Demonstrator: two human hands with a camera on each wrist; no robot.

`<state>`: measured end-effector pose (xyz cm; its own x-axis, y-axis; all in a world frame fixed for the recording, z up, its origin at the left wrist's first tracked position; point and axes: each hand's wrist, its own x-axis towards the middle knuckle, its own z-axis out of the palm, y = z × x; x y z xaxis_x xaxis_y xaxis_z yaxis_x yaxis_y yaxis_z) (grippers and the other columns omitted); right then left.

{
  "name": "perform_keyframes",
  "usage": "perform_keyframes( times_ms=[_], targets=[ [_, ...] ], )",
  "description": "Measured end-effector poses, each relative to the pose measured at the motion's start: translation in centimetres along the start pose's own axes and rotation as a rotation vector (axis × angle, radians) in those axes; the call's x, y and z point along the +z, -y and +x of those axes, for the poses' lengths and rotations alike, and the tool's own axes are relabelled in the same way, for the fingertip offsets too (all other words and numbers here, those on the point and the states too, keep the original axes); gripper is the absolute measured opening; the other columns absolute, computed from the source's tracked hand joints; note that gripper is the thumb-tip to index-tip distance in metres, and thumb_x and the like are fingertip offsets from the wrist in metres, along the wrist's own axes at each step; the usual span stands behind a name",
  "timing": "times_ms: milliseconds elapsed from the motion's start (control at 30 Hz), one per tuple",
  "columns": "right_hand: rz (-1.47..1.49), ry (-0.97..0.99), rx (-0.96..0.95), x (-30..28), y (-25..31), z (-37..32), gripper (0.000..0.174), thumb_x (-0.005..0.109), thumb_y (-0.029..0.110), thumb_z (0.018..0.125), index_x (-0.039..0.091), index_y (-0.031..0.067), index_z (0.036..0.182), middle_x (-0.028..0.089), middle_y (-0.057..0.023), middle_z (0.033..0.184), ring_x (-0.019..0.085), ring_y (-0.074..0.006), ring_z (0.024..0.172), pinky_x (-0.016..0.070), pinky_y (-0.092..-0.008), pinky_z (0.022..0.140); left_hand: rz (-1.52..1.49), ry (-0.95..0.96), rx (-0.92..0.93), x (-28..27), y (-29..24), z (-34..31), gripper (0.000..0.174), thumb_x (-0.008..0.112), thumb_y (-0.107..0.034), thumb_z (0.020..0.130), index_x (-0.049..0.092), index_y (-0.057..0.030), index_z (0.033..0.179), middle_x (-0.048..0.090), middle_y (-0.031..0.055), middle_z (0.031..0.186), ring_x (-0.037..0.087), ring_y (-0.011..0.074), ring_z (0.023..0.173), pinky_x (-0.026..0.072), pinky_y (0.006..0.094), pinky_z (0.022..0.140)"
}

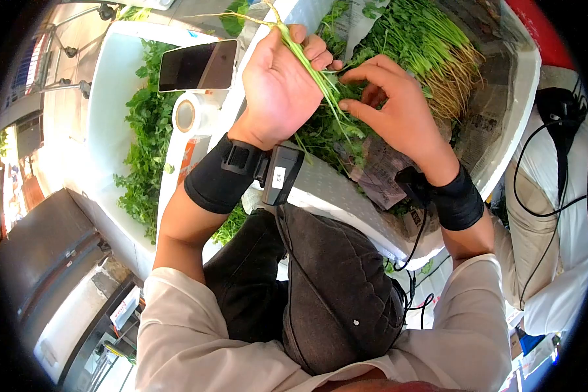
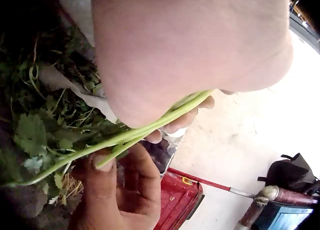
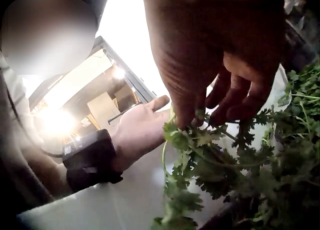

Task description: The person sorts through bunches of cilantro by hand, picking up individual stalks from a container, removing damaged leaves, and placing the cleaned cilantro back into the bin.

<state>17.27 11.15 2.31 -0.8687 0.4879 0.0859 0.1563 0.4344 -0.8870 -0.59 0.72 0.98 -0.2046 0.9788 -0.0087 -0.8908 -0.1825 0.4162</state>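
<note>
Seen from the head camera, a person's left hand (image 1: 277,95) is raised at the upper centre of the frame, palm turned up, its fingers curled over a few slender green stalks (image 1: 312,70) and gripping them. The stalks lie slantwise across the palm side of the fingers, their long axis running from upper left to lower right: the thin pale roots point to the top edge, the leafy ends down toward the right. The right hand (image 1: 398,108) reaches in from the right with bent fingers, thumb and forefinger at the leafy end; the left wrist view shows its thumb touching a stalk, but whether it pinches firmly I cannot tell. Beneath the hands, a white foam box (image 1: 533,81) fills the upper right, lined with newspaper (image 1: 496,121) and holding a bundle of leafy herbs (image 1: 424,49), its roots toward the right. At the upper left are a phone (image 1: 198,66), a white roll (image 1: 187,115) just below it, and a second white box (image 1: 106,124) containing more greens (image 1: 144,124).
</note>
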Motion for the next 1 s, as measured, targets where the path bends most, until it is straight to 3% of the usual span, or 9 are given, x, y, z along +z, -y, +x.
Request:
perform_keyframes(
  times_ms=[67, 200, 267, 433, 600, 733, 1000],
  targets=[
    [-0.032, -0.022, -0.043, 0.1, -0.2, -0.1, 0.027, 0.079, 0.007, 0.085, 0.071, 0.0042, 0.11, 0.061, -0.0084, 0.098, 0.065, -0.0204, 0.073, 0.0527, -0.033, 0.066, 0.103, -0.087, 0.002, 0.5, 0.0, 0.1, 0.017, 0.045, -0.03, 0.108, 0.049, -0.0149, 0.102, 0.041, -0.0001, 0.089, 0.044, 0.0168, 0.087, 0.0363, 0.0426, 0.103],
    [-0.101, -0.069, -0.144, 0.1, -0.8, 0.0, 0.021, 0.079, 0.007, 0.085, 0.072, 0.0041, 0.105, 0.061, -0.008, 0.097, 0.064, -0.0206, 0.072, 0.0517, -0.033, 0.066, 0.209, -0.071, 0.033, -0.3, 0.4, 0.3, 0.017, 0.047, -0.029, 0.109, 0.049, -0.0154, 0.1, 0.039, -0.003, 0.084, 0.042, 0.014, 0.083, 0.0384, 0.0393, 0.101],
    [-0.062, -0.071, -0.091, -0.2, -0.4, 0.1, 0.02, 0.078, 0.006, 0.085, 0.073, 0.0046, 0.104, 0.061, -0.008, 0.097, 0.064, -0.0208, 0.073, 0.0515, -0.0327, 0.066, 0.302, -0.069, 0.058, -0.3, 0.5, 0.2, 0.016, 0.047, -0.028, 0.11, 0.049, -0.0161, 0.1, 0.037, -0.0049, 0.082, 0.041, 0.0124, 0.08, 0.0399, 0.0365, 0.099],
    [-0.066, -0.13, 0.012, -0.5, 0.4, 0.1, 0.017, 0.076, 0.004, 0.085, 0.074, 0.0062, 0.102, 0.059, -0.0074, 0.097, 0.063, -0.0203, 0.079, 0.0509, -0.0316, 0.066, 0.274, -0.065, 0.038, -0.6, 0.5, 0.3, 0.017, 0.046, -0.032, 0.111, 0.049, -0.0164, 0.104, 0.038, -0.0048, 0.083, 0.042, 0.0131, 0.082, 0.0399, 0.0368, 0.1],
    [-0.151, -0.031, -0.295, -0.3, 0.1, 0.1, 0.022, 0.075, 0.002, 0.082, 0.074, 0.0088, 0.103, 0.054, -0.0081, 0.1, 0.062, -0.0234, 0.084, 0.0521, -0.0338, 0.07, 0.273, -0.123, 0.026, -0.3, 0.6, 0.2, 0.02, 0.045, -0.035, 0.112, 0.05, -0.0163, 0.107, 0.039, -0.0041, 0.085, 0.044, 0.0142, 0.086, 0.039, 0.0382, 0.102],
    [-0.224, -0.043, -0.217, -0.1, -0.1, -0.1, 0.024, 0.079, 0.005, 0.079, 0.073, 0.0087, 0.102, 0.056, -0.0075, 0.103, 0.062, -0.026, 0.084, 0.0536, -0.0368, 0.072, 0.25, -0.094, -0.001, -0.6, 0.7, 0.3, 0.022, 0.044, -0.036, 0.112, 0.05, -0.0158, 0.106, 0.04, -0.0036, 0.087, 0.045, 0.0147, 0.087, 0.0381, 0.0389, 0.103],
    [-0.295, -0.07, -0.26, 0.0, -0.2, -0.2, 0.02, 0.078, 0.006, 0.081, 0.072, 0.0071, 0.1, 0.061, -0.0057, 0.107, 0.065, -0.0257, 0.082, 0.0556, -0.0376, 0.073, 0.175, -0.074, -0.034, -0.8, 0.6, 0.4, 0.022, 0.043, -0.036, 0.112, 0.048, -0.0156, 0.104, 0.041, -0.0032, 0.088, 0.046, 0.0154, 0.089, 0.0373, 0.0396, 0.104]
  ],
)
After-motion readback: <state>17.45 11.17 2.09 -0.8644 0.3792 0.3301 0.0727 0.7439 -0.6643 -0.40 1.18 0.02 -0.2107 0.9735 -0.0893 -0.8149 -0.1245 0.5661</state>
